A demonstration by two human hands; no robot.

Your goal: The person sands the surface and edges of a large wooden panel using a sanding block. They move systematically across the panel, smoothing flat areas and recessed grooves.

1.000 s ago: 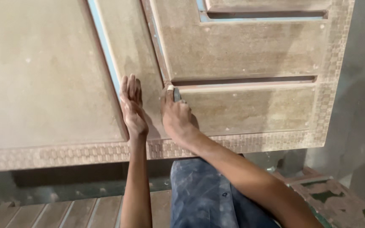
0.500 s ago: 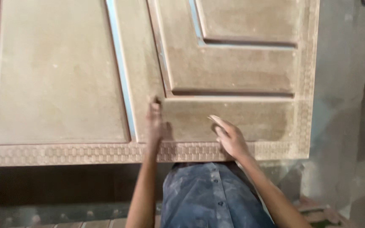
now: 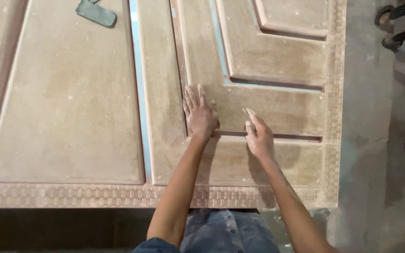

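Observation:
A large brown panelled wooden door [image 3: 71, 107] lies flat in front of me, dusty, with a carved checkered border. My left hand [image 3: 199, 112] rests flat on it, fingers spread, beside a vertical groove. To its right, my right hand [image 3: 258, 136] pinches a small folded piece of sandpaper [image 3: 248, 113] against the raised panel edge, just above a horizontal groove.
A dark flat tool [image 3: 96, 12] lies on the door's far left panel. Pale blue strips [image 3: 137, 89] show in the grooves. Grey concrete floor [image 3: 376, 140] runs along the right, with dark objects [image 3: 399, 18] at the top right corner. My blue jeans [image 3: 226, 232] show below the door's edge.
Both hands have moved farther up the door from near its bottom rail. My right hand has come to the panel edge above the horizontal groove. The view has pulled back.

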